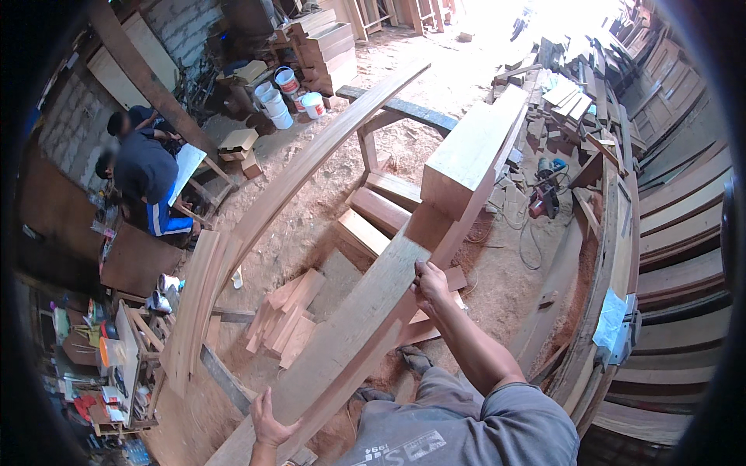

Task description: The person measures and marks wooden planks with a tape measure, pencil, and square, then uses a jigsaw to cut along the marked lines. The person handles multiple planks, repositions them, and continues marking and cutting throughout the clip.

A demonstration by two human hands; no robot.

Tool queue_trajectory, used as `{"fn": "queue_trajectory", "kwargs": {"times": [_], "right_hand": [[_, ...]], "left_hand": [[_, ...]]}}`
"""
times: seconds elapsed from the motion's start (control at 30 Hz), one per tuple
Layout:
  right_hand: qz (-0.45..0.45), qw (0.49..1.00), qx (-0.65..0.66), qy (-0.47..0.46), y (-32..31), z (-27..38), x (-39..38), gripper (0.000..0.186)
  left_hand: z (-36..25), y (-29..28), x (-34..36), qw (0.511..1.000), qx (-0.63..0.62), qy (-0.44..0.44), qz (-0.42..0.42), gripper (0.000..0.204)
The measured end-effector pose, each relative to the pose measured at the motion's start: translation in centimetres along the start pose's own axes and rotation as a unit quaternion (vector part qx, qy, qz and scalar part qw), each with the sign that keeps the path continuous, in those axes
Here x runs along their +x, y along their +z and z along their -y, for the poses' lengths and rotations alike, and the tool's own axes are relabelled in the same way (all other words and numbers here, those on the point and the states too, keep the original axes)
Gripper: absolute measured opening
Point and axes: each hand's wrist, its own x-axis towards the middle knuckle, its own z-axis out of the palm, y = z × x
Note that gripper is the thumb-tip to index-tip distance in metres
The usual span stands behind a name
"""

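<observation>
A long, thick wooden beam (pixel 353 307) runs from below me toward the far right. On its far part is a raised, squared timber block (pixel 466 155) with a stepped end. My right hand (pixel 431 286) is closed around the right edge of the beam, just short of that step, fingers curled. Lower down, my left hand (pixel 272 426) lies against the beam's near part with thumb and fingers apart. Where the beam's near end stops is cut off by the picture's lower edge.
A long plank (pixel 311 163) lies left of the beam across trestles (pixel 400 109). Short wood offcuts (pixel 289 314) are stacked on the dusty floor. A power tool (pixel 544 198) with a cord sits at right, near piled scrap. Buckets (pixel 273 105) and two people (pixel 144 167) are farther left.
</observation>
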Motion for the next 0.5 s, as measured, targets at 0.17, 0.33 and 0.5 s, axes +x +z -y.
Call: {"fn": "queue_trajectory", "kwargs": {"times": [0.17, 0.33, 0.5], "right_hand": [[-0.013, 1.000, 0.001, 0.000, -2.4, 0.4, -1.1, 0.016], [0.020, 0.999, -0.035, 0.001, -6.6, -0.2, 0.0, 0.016], [0.036, 0.987, -0.155, -0.008, -8.2, 0.0, 1.9, 0.021]], "left_hand": [[-2.2, 1.4, -1.7, 1.000, 0.014, 0.014, 0.003, 0.131], [-4.6, 2.4, -2.9, 1.000, 0.018, 0.000, 0.013, 0.131], [-5.6, 3.8, -3.5, 1.000, -0.003, 0.001, -0.004, 0.130]]}}
